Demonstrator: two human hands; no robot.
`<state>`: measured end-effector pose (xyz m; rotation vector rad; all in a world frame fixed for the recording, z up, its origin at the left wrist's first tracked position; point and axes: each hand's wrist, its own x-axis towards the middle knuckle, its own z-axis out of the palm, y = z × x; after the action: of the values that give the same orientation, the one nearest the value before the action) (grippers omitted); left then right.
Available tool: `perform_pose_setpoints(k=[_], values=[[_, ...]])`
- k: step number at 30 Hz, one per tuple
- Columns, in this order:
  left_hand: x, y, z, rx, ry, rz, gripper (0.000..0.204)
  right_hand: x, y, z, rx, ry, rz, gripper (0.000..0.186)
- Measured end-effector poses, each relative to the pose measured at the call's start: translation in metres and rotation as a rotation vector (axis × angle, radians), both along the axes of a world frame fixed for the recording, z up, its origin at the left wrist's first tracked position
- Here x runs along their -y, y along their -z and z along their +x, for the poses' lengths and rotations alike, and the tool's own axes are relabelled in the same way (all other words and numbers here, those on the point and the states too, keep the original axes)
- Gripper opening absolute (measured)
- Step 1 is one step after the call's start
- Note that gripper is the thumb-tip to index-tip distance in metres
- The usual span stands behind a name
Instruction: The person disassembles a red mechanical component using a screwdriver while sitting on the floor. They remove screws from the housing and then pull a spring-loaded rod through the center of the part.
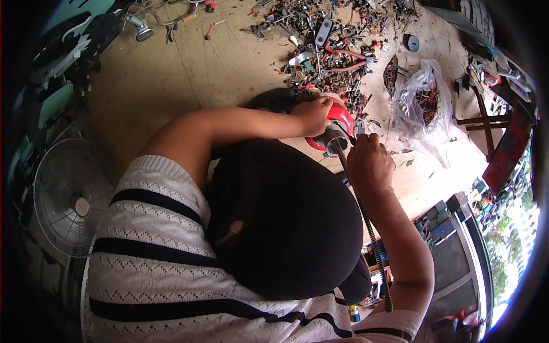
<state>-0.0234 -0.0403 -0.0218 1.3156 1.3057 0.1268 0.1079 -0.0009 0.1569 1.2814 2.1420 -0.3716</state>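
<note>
Floor [189,63]: a bare, tan, scuffed surface is seen across the upper half of the view.

Fan [71,197]: a pale round grille is seen at the left edge, near the striped sleeve.

Scrap heap [331,40]: a wide scatter of dark metal parts, bolts, red hoses and brackets is spread over the floor at the top centre, reaching down to just beside the red housing.

Plastic bag [426,103]: a clear, crumpled bag holding tangled wires is laid to the right of the heap, near the right hand.

Red housing [340,123]: a rounded, glossy red shell with a grey metal collar and a dark round opening at its lower end. It is located at the centre of the view, on the floor at the near edge of the heap, partly covered by the left hand.

Ribbed cable [374,246]: a thin, dark, spirally ribbed sheath is run from the grey collar down past the right forearm toward the lower edge.

Left hand [313,113]: it is closed over the top of the red housing, fingers curled around the shell.

Right hand [369,160]: it is clenched on the ribbed cable just below the collar; a small grey metal piece shows above the knuckles, and whether it is held cannot be told.
</note>
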Motion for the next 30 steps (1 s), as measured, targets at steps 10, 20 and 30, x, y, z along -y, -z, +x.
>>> perform_pose_setpoints(k=[10,20,30], values=[[0.004,0.004,0.001,0.013,0.019,0.063,0.069,-0.003,0.000,0.000,0.231,-0.173,-0.039,0.012],[0.005,-0.007,0.001,-0.033,0.036,0.048,0.068,-0.002,0.002,0.002,0.194,-0.234,-0.122,0.009],[0.008,-0.003,0.001,-0.023,0.007,0.044,0.067,-0.040,0.032,0.018,0.010,1.342,-0.709,0.027]])
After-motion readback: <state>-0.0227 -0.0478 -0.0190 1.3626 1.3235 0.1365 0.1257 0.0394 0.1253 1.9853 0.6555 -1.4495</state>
